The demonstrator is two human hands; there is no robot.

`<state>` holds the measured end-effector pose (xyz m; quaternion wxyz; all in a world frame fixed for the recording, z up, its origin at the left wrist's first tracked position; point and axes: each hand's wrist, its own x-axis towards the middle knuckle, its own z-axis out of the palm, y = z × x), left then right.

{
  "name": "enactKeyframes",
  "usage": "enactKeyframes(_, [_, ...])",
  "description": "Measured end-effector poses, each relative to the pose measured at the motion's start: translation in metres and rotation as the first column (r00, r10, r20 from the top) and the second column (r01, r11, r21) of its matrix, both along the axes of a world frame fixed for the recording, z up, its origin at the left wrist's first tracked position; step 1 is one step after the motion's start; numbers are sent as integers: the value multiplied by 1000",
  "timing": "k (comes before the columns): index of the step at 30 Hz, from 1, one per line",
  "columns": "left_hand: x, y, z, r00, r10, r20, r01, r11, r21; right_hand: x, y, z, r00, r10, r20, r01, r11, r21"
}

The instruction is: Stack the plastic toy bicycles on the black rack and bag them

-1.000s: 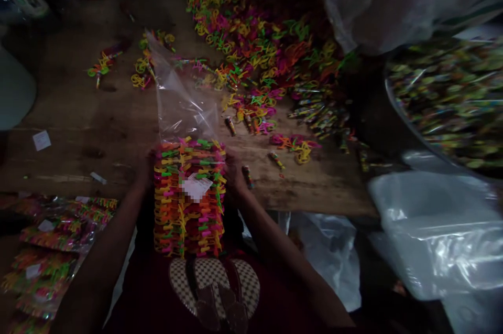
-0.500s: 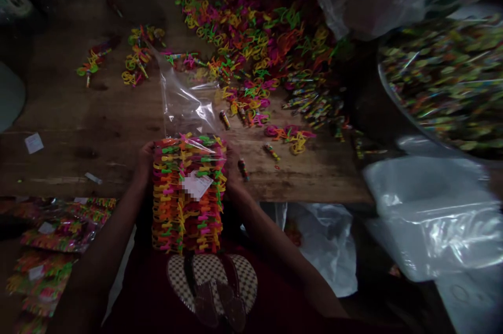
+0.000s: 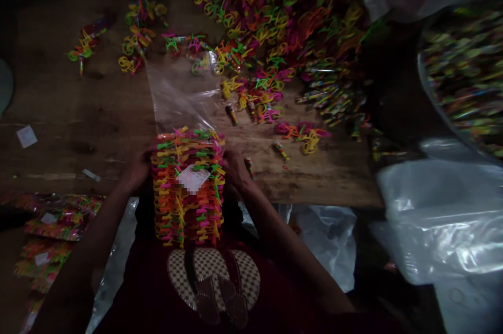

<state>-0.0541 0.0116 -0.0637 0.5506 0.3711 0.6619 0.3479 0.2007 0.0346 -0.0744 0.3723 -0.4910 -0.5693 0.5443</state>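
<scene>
A clear plastic bag (image 3: 188,197) packed with rows of small pink, orange, yellow and green plastic toys stands upright against the table's front edge. A white paper label (image 3: 193,179) shows on its front face. The bag's loose, unfilled top (image 3: 183,95) lies away from me over the wood. My left hand (image 3: 142,166) grips the bag's left side, and my right hand (image 3: 234,169) grips its right side. Fingertips of both hands are partly hidden behind the bag and in shadow.
Loose coloured toys (image 3: 267,14) heap at the back of the wooden table (image 3: 106,114), with small printed tubes (image 3: 334,95) beside them. A large basin (image 3: 426,77) of wrapped pieces stands right, above clear plastic bags (image 3: 436,208). Filled packs (image 3: 51,229) lie lower left.
My view has shifted, so the table things sit farther out to the sides. The bag's loose top has sagged flatter. Both hands stay on the bag's sides.
</scene>
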Motion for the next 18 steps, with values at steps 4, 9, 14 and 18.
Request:
enactKeyframes(4, [-15, -13, 4, 993, -113, -36, 111, 993, -34, 21, -20, 3, 983, 17, 185, -43, 989, 138])
enactKeyframes(9, [-20, -25, 21, 973, -198, -115, 196, 980, -25, 21, -39, 3, 942, -44, 332, -51, 961, 273])
enactKeyframes(14, [-14, -14, 23, 950, -27, -310, 89, 978, 188, 8, -27, 0, 906, -314, 283, 183, 895, 406])
enactKeyframes(18, [-5, -7, 11, 911, 139, -389, 1, 940, 340, 3, -11, 0, 901, -368, 232, 221, 846, 485])
